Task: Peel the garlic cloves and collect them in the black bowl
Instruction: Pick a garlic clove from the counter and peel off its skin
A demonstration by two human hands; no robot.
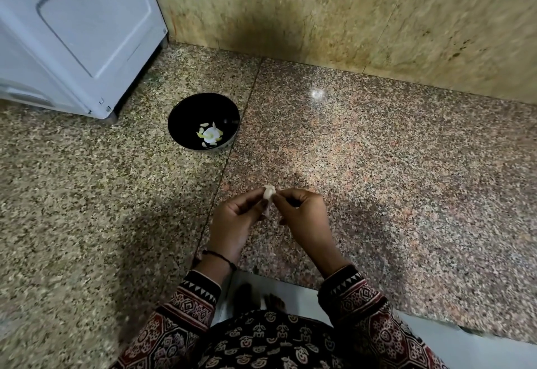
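Observation:
A pale garlic clove is held above the granite counter, pinched between both hands. My left hand grips it from the left with curled fingers. My right hand pinches its right side with thumb and fingertips. A strip of skin hangs down from the clove between the hands. The black bowl stands farther back and to the left, well apart from the hands. Inside it lie a white piece of garlic and several pale bits around it.
A white appliance stands at the back left, close to the bowl. A stone wall runs along the back. The counter's front edge lies just below my wrists, with white floor beneath.

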